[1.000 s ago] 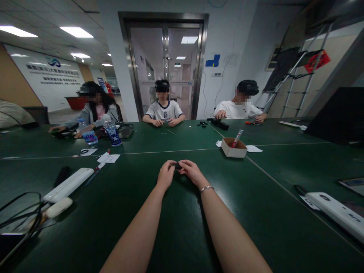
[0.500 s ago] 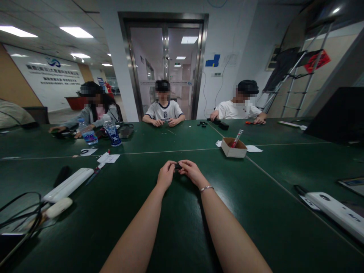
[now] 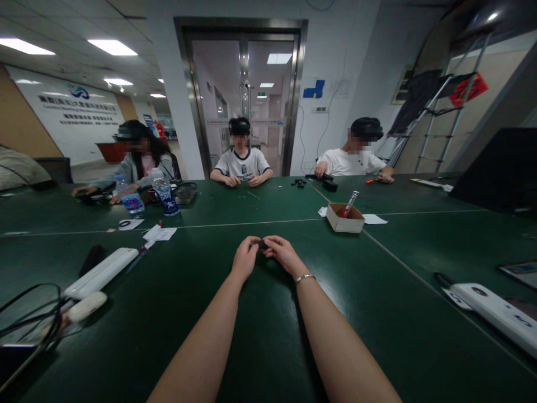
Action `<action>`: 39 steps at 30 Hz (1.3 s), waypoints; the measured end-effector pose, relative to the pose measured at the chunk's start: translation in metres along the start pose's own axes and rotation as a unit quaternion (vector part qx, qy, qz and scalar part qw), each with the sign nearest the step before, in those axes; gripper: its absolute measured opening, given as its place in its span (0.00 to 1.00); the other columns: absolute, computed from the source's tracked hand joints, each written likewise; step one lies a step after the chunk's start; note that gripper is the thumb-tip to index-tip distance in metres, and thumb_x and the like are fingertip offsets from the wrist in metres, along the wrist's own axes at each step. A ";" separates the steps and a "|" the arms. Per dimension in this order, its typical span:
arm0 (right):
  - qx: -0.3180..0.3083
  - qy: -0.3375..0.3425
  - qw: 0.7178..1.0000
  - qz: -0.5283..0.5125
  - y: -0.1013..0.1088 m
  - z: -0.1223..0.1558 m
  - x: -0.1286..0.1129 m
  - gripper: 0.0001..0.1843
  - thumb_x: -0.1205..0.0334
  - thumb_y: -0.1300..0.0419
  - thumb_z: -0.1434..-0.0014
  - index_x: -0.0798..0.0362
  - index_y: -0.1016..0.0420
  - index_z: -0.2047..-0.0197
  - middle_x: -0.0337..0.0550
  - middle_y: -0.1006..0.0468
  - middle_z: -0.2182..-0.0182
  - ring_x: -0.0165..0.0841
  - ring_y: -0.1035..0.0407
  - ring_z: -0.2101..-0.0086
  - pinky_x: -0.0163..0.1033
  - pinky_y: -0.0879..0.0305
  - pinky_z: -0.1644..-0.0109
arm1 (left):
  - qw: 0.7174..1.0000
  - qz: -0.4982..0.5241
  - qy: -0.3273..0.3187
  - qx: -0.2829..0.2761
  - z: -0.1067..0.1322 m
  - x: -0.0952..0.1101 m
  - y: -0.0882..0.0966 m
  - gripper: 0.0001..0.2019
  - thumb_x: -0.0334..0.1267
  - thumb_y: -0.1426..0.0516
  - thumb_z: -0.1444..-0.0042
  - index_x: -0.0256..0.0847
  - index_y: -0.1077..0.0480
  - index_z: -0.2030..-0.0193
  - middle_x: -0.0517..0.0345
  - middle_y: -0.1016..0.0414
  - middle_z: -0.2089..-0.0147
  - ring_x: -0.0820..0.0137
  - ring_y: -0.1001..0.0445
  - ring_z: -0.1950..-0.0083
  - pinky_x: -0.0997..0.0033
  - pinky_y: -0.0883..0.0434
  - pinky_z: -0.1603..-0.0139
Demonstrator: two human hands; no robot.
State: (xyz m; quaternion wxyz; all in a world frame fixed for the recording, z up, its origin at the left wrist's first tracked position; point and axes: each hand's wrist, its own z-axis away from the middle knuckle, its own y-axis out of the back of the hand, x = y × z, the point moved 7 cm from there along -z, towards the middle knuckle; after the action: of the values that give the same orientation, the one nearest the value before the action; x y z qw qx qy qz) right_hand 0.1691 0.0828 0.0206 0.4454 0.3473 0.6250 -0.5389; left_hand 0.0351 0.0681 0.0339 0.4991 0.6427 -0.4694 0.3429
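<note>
Just above the green table (image 3: 268,313), a small black piece (image 3: 262,244) sits between my two hands; its kind is too small to make out. My left hand (image 3: 244,258) pinches its left side with thumb and fingers. From the other side my right hand (image 3: 283,254), with a silver bracelet at the wrist, grips the right end. Fingers of both hands hide much of the piece.
Ahead to the right stands a cardboard box (image 3: 344,219) holding a red tube. Two bottles (image 3: 165,196) and paper slips (image 3: 160,233) are at left, near a white device (image 3: 103,273) and cables. Another white device (image 3: 495,310) lies right. Three people sit opposite.
My hands and the black piece stay almost in place. Across the table, the person at right has shifted a hand slightly.
</note>
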 end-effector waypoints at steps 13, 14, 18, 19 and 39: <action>-0.003 -0.001 1.000 0.002 -0.002 0.002 -0.002 0.17 0.57 0.28 0.57 0.57 0.25 0.66 0.42 0.24 0.74 0.27 0.29 0.75 0.29 0.33 0.74 | 1.000 -0.002 0.011 -0.006 0.000 -0.003 -0.001 0.12 0.39 0.52 0.42 0.43 0.30 0.56 0.56 0.27 0.60 0.70 0.30 0.63 0.73 0.34 0.65; -0.002 -0.001 1.000 0.003 -0.002 0.002 -0.002 0.17 0.57 0.28 0.57 0.57 0.25 0.66 0.42 0.24 0.74 0.27 0.29 0.75 0.29 0.33 0.74 | 1.000 -0.006 0.015 -0.008 0.000 -0.003 -0.001 0.12 0.40 0.52 0.42 0.43 0.30 0.56 0.57 0.27 0.63 0.71 0.30 0.64 0.73 0.34 0.66; -0.001 -0.001 1.000 0.008 -0.002 0.002 -0.003 0.16 0.58 0.29 0.56 0.57 0.25 0.66 0.42 0.24 0.74 0.27 0.30 0.75 0.29 0.34 0.74 | 1.000 -0.010 0.023 -0.011 0.001 -0.001 0.000 0.14 0.43 0.53 0.40 0.43 0.30 0.56 0.57 0.27 0.63 0.71 0.30 0.64 0.73 0.34 0.66; 0.000 0.000 1.000 0.008 -0.001 0.002 -0.002 0.17 0.57 0.29 0.56 0.57 0.25 0.66 0.42 0.24 0.74 0.27 0.30 0.75 0.29 0.34 0.74 | 1.000 -0.006 0.021 -0.011 0.002 0.000 0.000 0.14 0.43 0.53 0.41 0.43 0.30 0.55 0.56 0.27 0.60 0.71 0.30 0.63 0.73 0.34 0.65; -0.006 0.003 1.000 0.004 -0.001 0.001 -0.002 0.18 0.57 0.28 0.57 0.57 0.25 0.66 0.42 0.24 0.74 0.26 0.31 0.77 0.30 0.35 0.75 | 1.000 -0.016 0.023 0.000 0.000 -0.003 0.000 0.13 0.42 0.53 0.41 0.45 0.30 0.57 0.58 0.27 0.64 0.71 0.31 0.66 0.73 0.34 0.65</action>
State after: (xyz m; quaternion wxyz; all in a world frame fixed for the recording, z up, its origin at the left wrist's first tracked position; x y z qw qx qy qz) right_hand 0.1690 0.0815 0.0230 0.4476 0.3489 0.6280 -0.5324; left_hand 0.0342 0.0692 0.0311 0.5153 0.6419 -0.4476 0.3493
